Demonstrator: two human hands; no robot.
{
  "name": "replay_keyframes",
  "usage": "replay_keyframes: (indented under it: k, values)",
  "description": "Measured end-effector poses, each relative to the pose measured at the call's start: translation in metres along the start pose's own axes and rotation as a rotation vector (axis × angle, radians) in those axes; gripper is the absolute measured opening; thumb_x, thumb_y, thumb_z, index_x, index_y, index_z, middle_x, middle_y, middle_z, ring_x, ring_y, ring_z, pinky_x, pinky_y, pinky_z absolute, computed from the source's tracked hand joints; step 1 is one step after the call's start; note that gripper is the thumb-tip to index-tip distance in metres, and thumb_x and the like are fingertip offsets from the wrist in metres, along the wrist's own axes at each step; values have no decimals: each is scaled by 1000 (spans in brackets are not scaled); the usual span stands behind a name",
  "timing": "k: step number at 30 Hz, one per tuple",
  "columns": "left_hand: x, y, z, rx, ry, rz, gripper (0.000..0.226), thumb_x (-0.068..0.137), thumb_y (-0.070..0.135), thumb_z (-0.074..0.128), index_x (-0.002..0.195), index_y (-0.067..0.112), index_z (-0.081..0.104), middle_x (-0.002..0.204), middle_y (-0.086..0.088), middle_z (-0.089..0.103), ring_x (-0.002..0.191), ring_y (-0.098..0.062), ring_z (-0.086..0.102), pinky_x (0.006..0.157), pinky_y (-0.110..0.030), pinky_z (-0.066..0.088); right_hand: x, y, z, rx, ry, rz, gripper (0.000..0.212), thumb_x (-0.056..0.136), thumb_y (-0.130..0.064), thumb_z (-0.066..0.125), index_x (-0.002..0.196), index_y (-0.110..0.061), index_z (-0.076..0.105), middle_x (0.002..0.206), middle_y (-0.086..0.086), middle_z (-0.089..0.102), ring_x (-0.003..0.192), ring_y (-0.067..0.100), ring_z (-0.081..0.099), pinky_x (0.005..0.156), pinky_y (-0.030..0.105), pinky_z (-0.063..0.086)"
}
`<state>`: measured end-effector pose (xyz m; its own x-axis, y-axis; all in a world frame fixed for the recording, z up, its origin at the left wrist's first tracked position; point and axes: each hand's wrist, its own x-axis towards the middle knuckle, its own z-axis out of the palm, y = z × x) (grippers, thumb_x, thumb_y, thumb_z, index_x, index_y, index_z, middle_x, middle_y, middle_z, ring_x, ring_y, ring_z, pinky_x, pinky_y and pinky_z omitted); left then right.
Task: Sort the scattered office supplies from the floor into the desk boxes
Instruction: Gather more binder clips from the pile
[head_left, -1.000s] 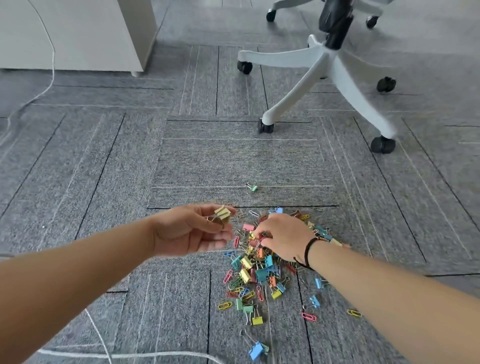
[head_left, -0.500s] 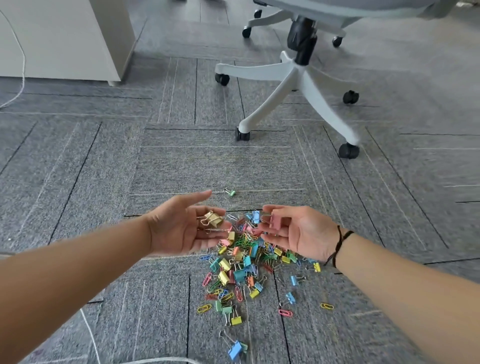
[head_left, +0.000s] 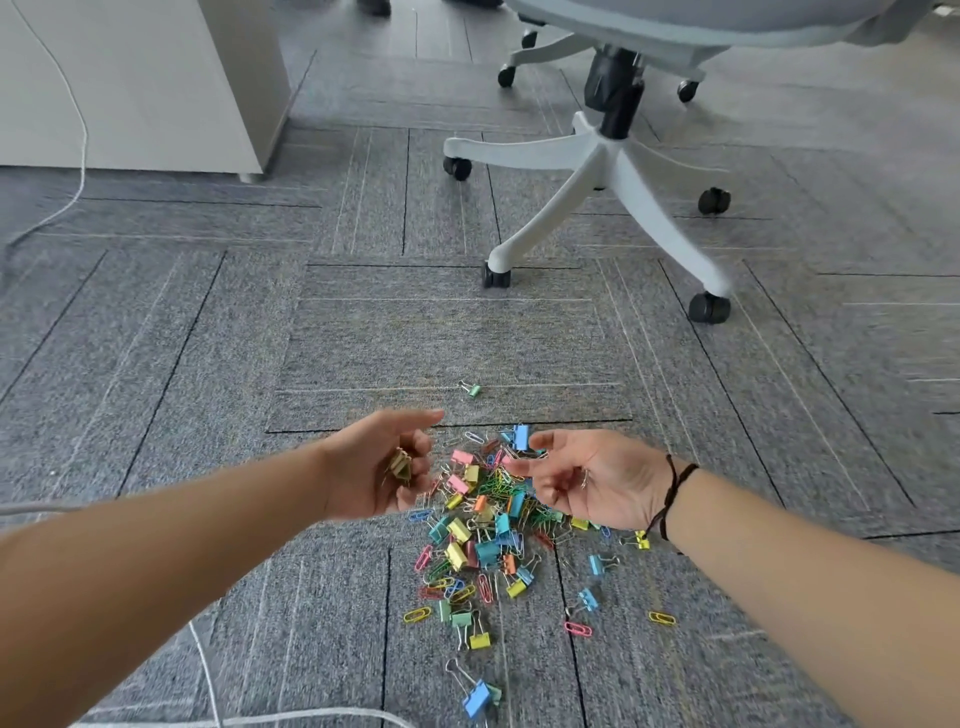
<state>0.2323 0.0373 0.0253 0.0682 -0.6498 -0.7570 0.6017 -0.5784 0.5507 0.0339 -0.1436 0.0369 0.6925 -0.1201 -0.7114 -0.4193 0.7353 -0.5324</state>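
Both hands hang palm-up over a heap of coloured binder clips and paper clips (head_left: 485, 525) lying on the grey carpet-tile floor (head_left: 208, 364). The left hand (head_left: 382, 467) is cupped, its fingers loosely curled round a few yellow binder clips (head_left: 401, 464) that rest in the palm, with the forefinger stretched forward. The right hand (head_left: 592, 480) is turned up with relaxed, half-bent fingers; a thin wire piece, perhaps a clip's handle, lies against the palm, but whether the fingers grip anything cannot be told. A dark cord band (head_left: 670, 493) circles that wrist.

The heap lies toward the near edge of the floor in view, between and below the hands. One green binder clip (head_left: 471, 388) lies apart, farther out. A blue binder clip (head_left: 477, 698) lies alone at the near edge. A white office chair base (head_left: 597, 171) on black casters stands farther away to the right, and a pale cabinet (head_left: 130, 78) fills the far left corner, a white cable (head_left: 78, 171) trailing beside it. No writing or brand can be read anywhere.
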Motion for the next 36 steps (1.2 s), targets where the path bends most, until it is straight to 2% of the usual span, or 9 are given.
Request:
replay_keyframes:
  k: [4,7,12,15,18,23,28,31,36]
  values:
    - [6,-4,-7,42,67,-27,28,93,33,66,99,8,54,66,-3,52,54,-15,51,43,-21,43,5,5,-3,-71,49,18,43,87,25,36,115,-2,51,103,23,60,79,25,61,66,29,48]
    - [13,-7,-5,160,171,-12,33,93,28,67,111,2,56,73,-5,60,56,-14,53,47,-22,44,4,7,-2,-93,32,34,38,87,23,37,108,-5,53,91,17,65,74,24,62,61,29,46]
    - [33,-16,2,664,351,83,21,91,20,72,101,2,65,86,-10,66,62,-14,57,51,-23,49,7,10,-1,-152,104,20,9,95,-4,56,99,-12,55,84,8,64,64,16,55,49,23,37]
    - [46,-23,12,907,416,162,23,89,24,75,98,7,63,90,-8,67,67,-13,57,54,-20,49,7,14,-5,-185,134,33,12,95,-12,59,106,-11,55,81,5,64,62,13,53,47,21,34]
    - [55,-26,24,1047,514,241,29,86,32,79,102,13,62,93,0,66,75,-9,62,58,-17,48,5,17,-12,-183,167,57,10,95,-15,62,103,-12,58,80,5,64,62,14,52,45,21,32]
    - [63,-28,37,1176,577,271,30,84,37,79,98,19,59,87,8,63,75,-7,64,73,-28,60,4,16,-15,-149,211,50,5,95,-15,61,98,-13,58,78,6,63,60,15,51,46,22,34]
    - [67,-28,36,1116,517,289,22,92,20,72,73,16,62,70,4,62,56,-14,50,58,-29,54,5,16,-14,-135,204,26,6,96,-15,60,97,-9,61,77,8,64,61,16,55,57,27,43]
    - [65,-28,20,926,469,219,24,91,24,73,85,1,69,66,-1,62,50,-10,47,47,-17,43,10,16,-12,-120,184,21,9,97,-15,59,101,-7,59,77,8,62,61,17,55,60,28,47]
    - [44,-19,-9,435,231,68,28,90,16,71,103,-9,69,68,-6,62,50,-9,46,46,-20,39,21,15,-2,-116,153,17,9,97,-14,57,100,-5,58,74,7,61,60,17,55,63,30,48]
